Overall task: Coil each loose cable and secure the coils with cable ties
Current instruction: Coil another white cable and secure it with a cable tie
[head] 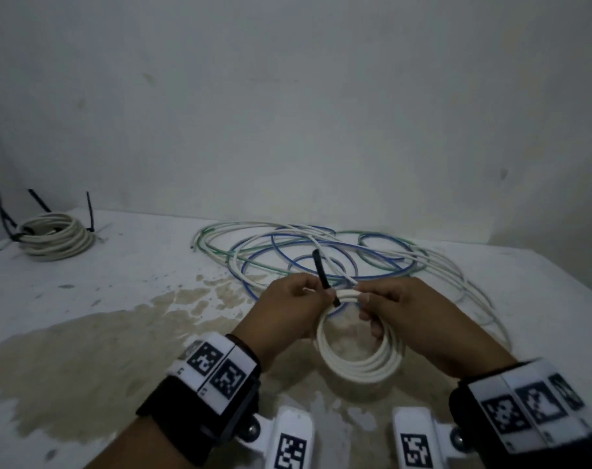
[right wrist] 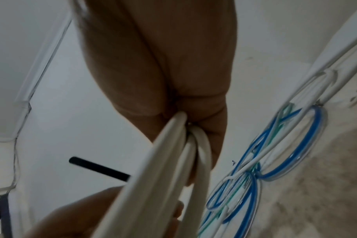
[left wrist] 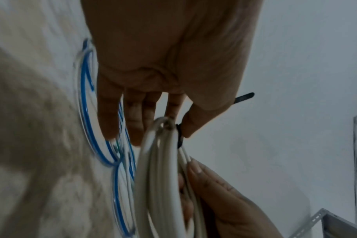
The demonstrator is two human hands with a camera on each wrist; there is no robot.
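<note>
Above the stained white table [head: 85,299], both hands were on one white cable coil [head: 359,362] with a black cable tie [head: 324,279] at its top.

So the left hand [head: 289,308] had the tie pinched between thumb and forefinger right where it wrapped over the top of the coil, the tie's free end sticking up and away toward the wall, while its other fingers looked fairly straight behind the loops in the left wrist view. Right hand [head: 413,319] was curled round the coil's top just to the right of the tie, strands running through its fist, the rest of the coil hanging down between the wrists. Behind the hands sat the messy pile of loose cables [head: 321,252], white, blue and green, flat on the table. Far left corner had a finished coil [head: 56,236], already tied, with black tie tails poking up.
</note>
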